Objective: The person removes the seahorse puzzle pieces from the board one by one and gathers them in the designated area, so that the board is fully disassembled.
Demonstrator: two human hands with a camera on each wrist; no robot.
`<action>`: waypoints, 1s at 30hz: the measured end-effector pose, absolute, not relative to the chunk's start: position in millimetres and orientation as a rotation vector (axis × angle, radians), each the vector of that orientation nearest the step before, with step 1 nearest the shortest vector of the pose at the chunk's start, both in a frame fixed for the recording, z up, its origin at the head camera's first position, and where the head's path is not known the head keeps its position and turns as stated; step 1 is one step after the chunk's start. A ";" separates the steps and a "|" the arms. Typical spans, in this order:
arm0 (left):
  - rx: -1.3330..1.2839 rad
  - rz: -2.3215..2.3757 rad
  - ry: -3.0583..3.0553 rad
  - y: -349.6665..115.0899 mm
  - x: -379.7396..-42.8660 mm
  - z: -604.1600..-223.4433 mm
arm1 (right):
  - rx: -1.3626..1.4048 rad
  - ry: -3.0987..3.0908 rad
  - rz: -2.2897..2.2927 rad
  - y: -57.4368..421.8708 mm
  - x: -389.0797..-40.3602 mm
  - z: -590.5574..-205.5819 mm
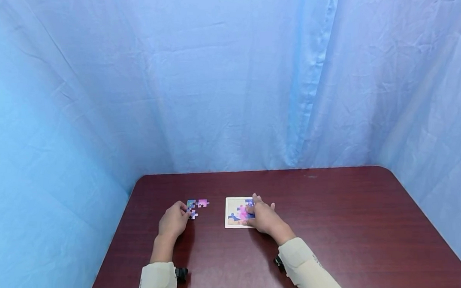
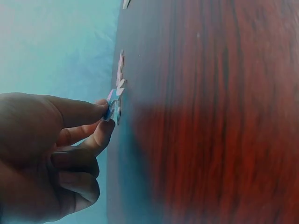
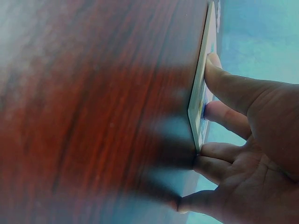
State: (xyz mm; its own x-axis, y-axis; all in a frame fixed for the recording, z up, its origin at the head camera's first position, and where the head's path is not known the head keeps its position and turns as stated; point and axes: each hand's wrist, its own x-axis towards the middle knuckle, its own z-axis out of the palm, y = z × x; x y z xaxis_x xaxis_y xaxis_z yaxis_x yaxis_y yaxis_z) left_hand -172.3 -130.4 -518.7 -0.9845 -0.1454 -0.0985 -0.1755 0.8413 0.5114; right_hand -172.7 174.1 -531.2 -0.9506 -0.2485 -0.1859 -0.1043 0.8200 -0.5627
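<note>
My left hand (image 1: 174, 220) pinches a jigsaw puzzle piece (image 2: 111, 105) between thumb and fingertips, tilted up from the table. Close by it lie a few loose pieces, among them a pink one (image 1: 202, 203) and a blue-green one (image 1: 191, 203). To their right is a square puzzle tray (image 1: 226, 212) with a pale rim, partly filled with pink and blue pieces (image 1: 243, 213). My right hand (image 1: 266, 218) rests over the tray's right side, its thumb and index finger touching the surface, other fingers spread at the edge. That hand hides the tray's right part.
Both hands work on a dark red wooden table (image 1: 350, 226). Light blue curtains (image 1: 225, 83) hang behind it and along its sides. A small black device (image 1: 181, 274) is worn at the left wrist, another (image 1: 279, 262) at the right.
</note>
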 end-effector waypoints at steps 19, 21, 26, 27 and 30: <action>-0.284 0.782 2.953 -134.3 -175.8 -521.5 | -0.253 2.739 -0.850 174.7 -173.4 -531.0; -0.285 0.779 2.955 -134.8 -175.8 -520.9 | -0.245 2.735 -0.854 174.0 -173.5 -531.1; -0.303 0.779 2.949 -135.5 -175.1 -519.3 | -0.244 2.733 -0.852 173.0 -173.0 -530.5; -0.307 0.778 2.947 -135.7 -175.0 -519.1 | -0.250 2.734 -0.850 173.0 -172.9 -530.2; -0.314 0.780 2.941 -136.4 -173.7 -518.5 | -0.275 2.740 -0.844 172.6 -172.7 -529.1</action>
